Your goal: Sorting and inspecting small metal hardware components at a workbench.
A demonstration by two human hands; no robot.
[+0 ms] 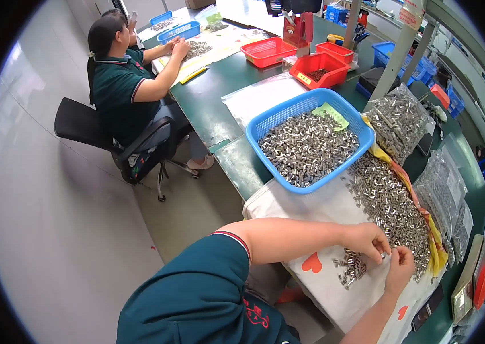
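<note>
My left hand (367, 239) is closed in a pinch, with a small shiny metal piece (383, 255) at its fingertips. Close beside it, my right hand (401, 268) has its fingers pressed together; whatever lies between them is too small to make out. Below both hands, a small heap of short metal sleeves (352, 269) rests on a white cloth (325, 286) printed with red hearts. A much larger pile of the same sleeves (394, 200) spreads beyond my hands, bordered on the right by a yellow and red cloth edge (434, 235).
A blue basket (254, 143) full of metal sleeves and a green slip stands ahead. Bags of metal parts (398, 121) lie along the right. Red bins (320, 70) sit farther back on the green table (214, 114). At the far left a seated co-worker (119, 86) handles small parts.
</note>
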